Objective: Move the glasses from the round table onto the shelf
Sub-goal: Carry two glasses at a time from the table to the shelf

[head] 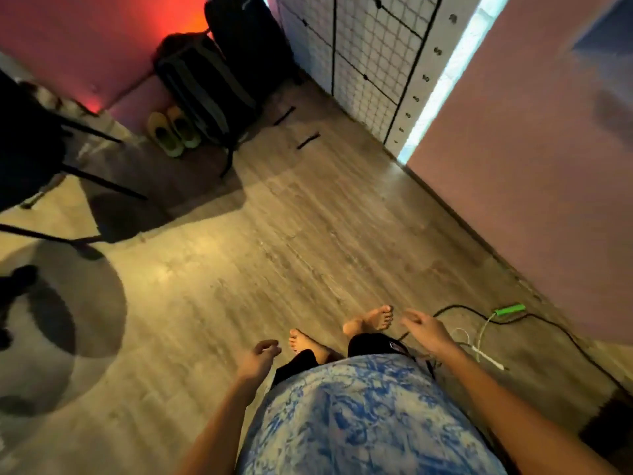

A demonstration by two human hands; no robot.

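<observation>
Left hand (259,358) and right hand (424,329) both empty, fingers loosely curled, over wooden floor (274,234) near bare feet (371,320) (frame blurred). Glasses location: cannot tell. Dark chair (30,149) far left, backpack (205,90) far centre

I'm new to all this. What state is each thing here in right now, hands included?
left hand: loosely curled, holding nothing
right hand: loosely curled, holding nothing
shoes: a pair, side by side on the floor by the wall
backpack: standing upright by the wall
black cable: lying loose on the floor
glasses: not in view
</observation>
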